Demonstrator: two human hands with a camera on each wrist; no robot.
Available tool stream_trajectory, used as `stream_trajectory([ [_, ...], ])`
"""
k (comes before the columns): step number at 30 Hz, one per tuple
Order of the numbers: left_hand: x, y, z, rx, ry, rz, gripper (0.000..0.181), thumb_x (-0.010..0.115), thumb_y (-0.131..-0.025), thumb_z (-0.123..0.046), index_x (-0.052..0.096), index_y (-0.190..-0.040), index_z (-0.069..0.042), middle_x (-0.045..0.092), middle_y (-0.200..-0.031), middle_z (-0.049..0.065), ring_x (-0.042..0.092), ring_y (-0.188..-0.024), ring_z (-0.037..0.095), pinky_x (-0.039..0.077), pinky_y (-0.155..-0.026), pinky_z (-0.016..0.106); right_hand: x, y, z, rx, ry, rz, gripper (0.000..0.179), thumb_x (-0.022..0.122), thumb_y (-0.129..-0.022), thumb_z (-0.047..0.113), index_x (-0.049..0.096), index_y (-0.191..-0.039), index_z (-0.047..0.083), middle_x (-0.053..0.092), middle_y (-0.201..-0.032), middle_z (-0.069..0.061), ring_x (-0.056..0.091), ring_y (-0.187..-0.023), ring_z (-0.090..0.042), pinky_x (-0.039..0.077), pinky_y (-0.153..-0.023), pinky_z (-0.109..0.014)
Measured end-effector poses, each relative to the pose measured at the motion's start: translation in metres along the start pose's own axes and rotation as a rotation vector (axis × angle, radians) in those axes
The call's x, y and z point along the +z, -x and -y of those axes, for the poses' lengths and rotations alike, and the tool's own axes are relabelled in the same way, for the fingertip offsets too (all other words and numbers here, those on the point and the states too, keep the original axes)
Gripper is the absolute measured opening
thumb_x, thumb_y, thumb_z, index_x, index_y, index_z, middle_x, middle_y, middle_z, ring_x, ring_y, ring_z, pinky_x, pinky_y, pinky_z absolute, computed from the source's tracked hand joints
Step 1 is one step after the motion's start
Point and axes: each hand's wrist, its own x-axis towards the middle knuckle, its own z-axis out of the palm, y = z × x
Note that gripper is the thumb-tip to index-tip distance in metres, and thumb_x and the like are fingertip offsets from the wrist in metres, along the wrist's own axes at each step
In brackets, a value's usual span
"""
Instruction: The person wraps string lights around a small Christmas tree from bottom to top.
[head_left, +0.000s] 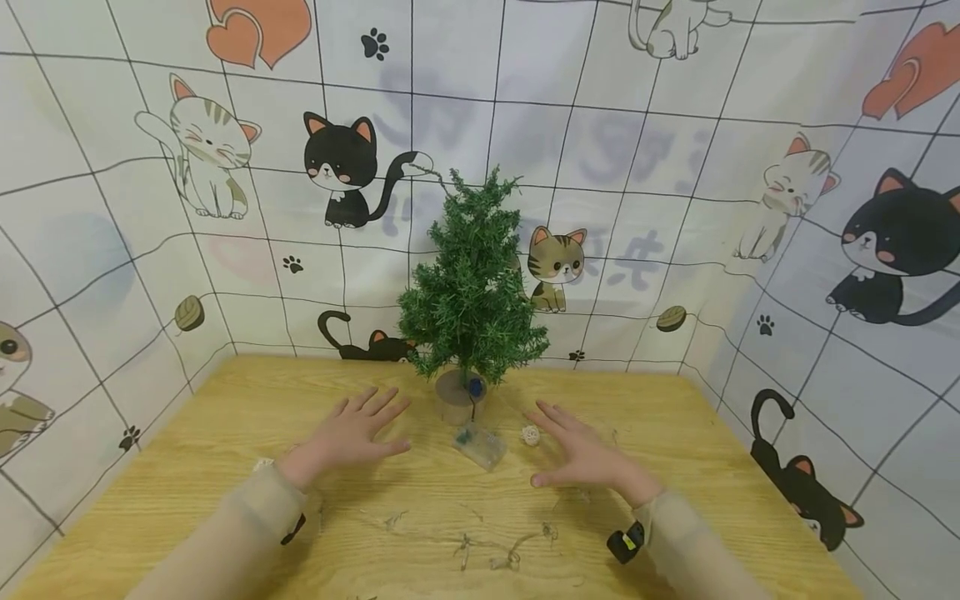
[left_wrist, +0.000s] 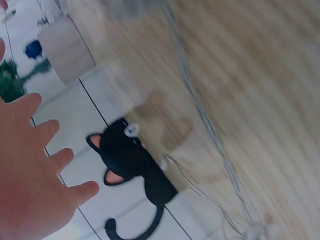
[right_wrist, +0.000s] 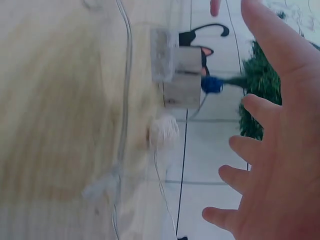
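On the cloth backdrop [head_left: 450, 50] behind the small tree [head_left: 476, 283] we see faint purple characters [head_left: 637, 154], too pale for us to read. A small black device [head_left: 625, 543] under the right wrist, in front and to the right of the tree, bears a yellow patch with no legible writing.

We see the left hand [head_left: 360, 429] in front and to the left of the tree, the right hand [head_left: 581, 450] in front and to its right. Both have fingers spread wide, thumbs pointing inward and backs toward the head camera; neither has hold of anything. We find a clear box [head_left: 483, 448] just before the tree's base [head_left: 452, 400], a pale woven ball [head_left: 531, 435] to the right, near the right fingertips, and thin wire [head_left: 465, 540] strung farther forward of the tree.
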Motion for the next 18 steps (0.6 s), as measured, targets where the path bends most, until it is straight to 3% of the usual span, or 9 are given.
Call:
stream_trajectory([
  [4,0.001,0.002,-0.011,0.031,-0.022,0.054,0.079,0.040,-0.090,-0.072,0.029,-0.154,-0.026,0.021,-0.159,0.004,0.016,-0.145,0.036,0.013,-0.107,0.067,0.003,0.003,0.010,-0.038,-0.040,0.075,0.100,0.073,-0.076,0.059,0.027,-0.154,0.018,0.013,-0.159,-0.017,0.017,-0.139,-0.051,0.022,-0.096,-0.076],
  [11,0.010,-0.004,-0.022,0.071,-0.013,0.062,0.079,0.041,-0.090,-0.072,0.029,-0.154,-0.027,0.022,-0.159,0.005,0.017,-0.145,0.035,0.015,-0.107,0.067,0.012,0.009,0.028,-0.066,-0.073,0.201,0.102,0.076,-0.072,0.059,0.030,-0.154,0.018,0.015,-0.158,-0.019,0.016,-0.140,-0.051,0.017,-0.098,-0.076],
  [18,0.009,-0.001,-0.043,0.141,-0.014,0.145,0.078,0.045,-0.091,-0.068,0.029,-0.154,-0.025,0.023,-0.158,0.007,0.017,-0.144,0.036,0.016,-0.107,0.066,0.022,0.014,0.041,-0.122,-0.059,0.301,0.096,0.076,-0.073,0.058,0.036,-0.151,0.019,0.019,-0.158,-0.015,0.019,-0.141,-0.047,0.017,-0.101,-0.074],
])
